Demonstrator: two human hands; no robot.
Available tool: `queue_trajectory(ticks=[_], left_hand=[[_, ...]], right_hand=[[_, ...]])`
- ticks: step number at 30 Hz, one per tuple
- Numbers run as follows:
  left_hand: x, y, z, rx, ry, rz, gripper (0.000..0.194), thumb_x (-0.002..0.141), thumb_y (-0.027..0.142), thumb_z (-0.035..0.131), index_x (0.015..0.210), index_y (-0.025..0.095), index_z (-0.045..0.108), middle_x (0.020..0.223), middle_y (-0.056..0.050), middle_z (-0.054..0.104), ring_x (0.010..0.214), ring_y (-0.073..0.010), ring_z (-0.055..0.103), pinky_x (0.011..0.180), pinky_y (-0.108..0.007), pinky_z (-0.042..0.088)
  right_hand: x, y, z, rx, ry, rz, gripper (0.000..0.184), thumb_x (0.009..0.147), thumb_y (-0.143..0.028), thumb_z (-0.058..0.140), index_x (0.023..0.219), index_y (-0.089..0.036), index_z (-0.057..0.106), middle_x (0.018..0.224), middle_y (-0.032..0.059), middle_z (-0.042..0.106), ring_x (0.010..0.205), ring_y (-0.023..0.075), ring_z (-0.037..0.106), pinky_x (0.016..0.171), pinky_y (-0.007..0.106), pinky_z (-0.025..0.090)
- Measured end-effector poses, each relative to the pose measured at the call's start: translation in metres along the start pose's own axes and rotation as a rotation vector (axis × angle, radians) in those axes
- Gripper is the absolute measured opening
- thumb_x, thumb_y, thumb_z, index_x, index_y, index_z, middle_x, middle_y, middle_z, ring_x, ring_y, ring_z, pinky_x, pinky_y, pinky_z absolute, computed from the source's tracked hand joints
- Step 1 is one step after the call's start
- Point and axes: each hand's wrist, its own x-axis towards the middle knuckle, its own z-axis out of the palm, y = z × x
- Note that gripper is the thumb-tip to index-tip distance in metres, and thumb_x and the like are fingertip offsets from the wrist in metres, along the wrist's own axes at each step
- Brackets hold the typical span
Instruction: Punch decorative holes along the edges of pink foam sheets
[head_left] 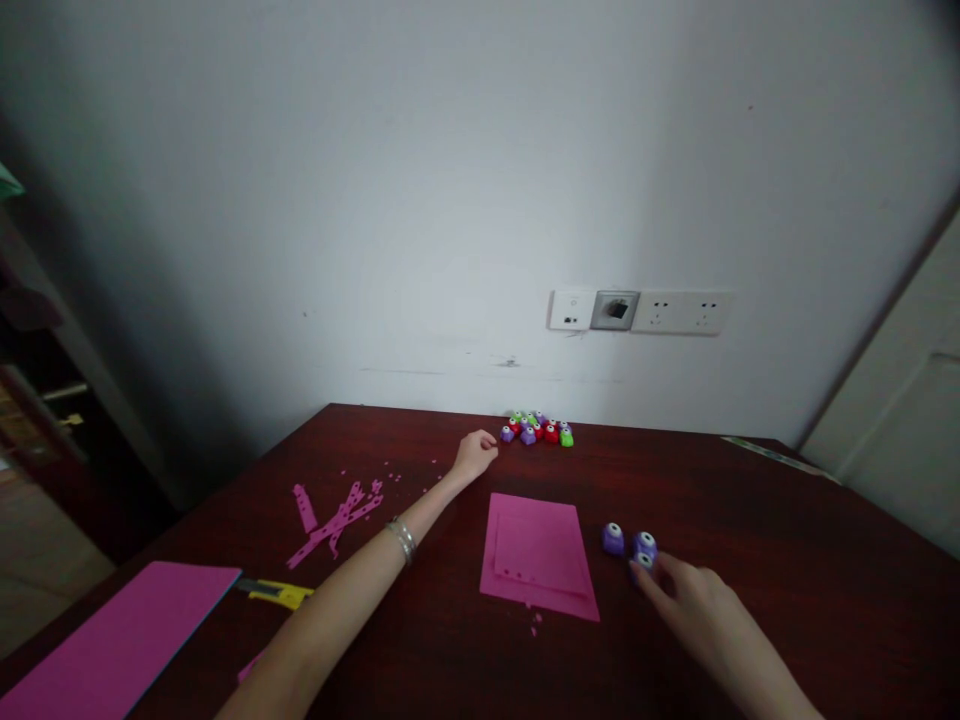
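My left hand (474,455) reaches across the dark red table (420,620), just left of a cluster of small paper punches (529,435) in purple, red and green. Its fingers are curled; whether anything is inside them cannot be made out. My right hand (701,610) pinches a purple paper punch (643,563) at the right of the table. Two more purple punches stand close by: one directly behind it (645,543) and another to the left (613,539). Between my arms lies a pink sheet (525,505) with a smaller pink sheet (540,550) on top.
Punched pink strips (345,518) and tiny paper bits lie left of my left arm. A yellow utility knife (279,594) rests beside a pink stack (127,640) at the front left. Wall sockets (679,312) sit above the table, and a flat strip (780,458) lies at the far right.
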Motion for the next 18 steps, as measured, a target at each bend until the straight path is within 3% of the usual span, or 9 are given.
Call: queue_trajectory(ticks=[7,12,18], left_hand=[[0.048,-0.003,0.023,0.194,0.047,-0.112,0.032,0.066,0.029,0.066,0.093,0.013,0.062,0.096,-0.010,0.064,0.090,-0.0210,0.058,0.076,-0.026,0.041],[0.057,0.003,0.035,0.269,0.056,-0.167,0.032,0.064,0.036,0.068,0.087,0.015,0.065,0.099,-0.013,0.064,0.099,-0.0278,0.055,0.078,-0.031,0.041],[0.059,0.009,0.038,0.253,0.015,-0.215,0.025,0.065,0.037,0.066,0.081,0.017,0.066,0.096,-0.013,0.065,0.100,-0.0280,0.056,0.078,-0.031,0.041]], right_hand=[[0.001,0.000,0.006,-0.027,-0.095,-0.077,0.030,0.086,-0.037,0.035,0.077,-0.022,0.060,0.066,0.0079,0.066,0.066,0.0256,0.065,0.056,0.028,0.037],[-0.002,-0.005,0.004,-0.047,-0.067,-0.065,0.030,0.087,-0.035,0.033,0.082,-0.021,0.060,0.072,0.0098,0.067,0.069,0.0270,0.066,0.055,0.029,0.035],[-0.004,-0.011,-0.002,-0.035,-0.100,-0.054,0.028,0.087,-0.031,0.035,0.080,-0.020,0.059,0.070,0.0095,0.068,0.067,0.0255,0.066,0.054,0.028,0.034]])
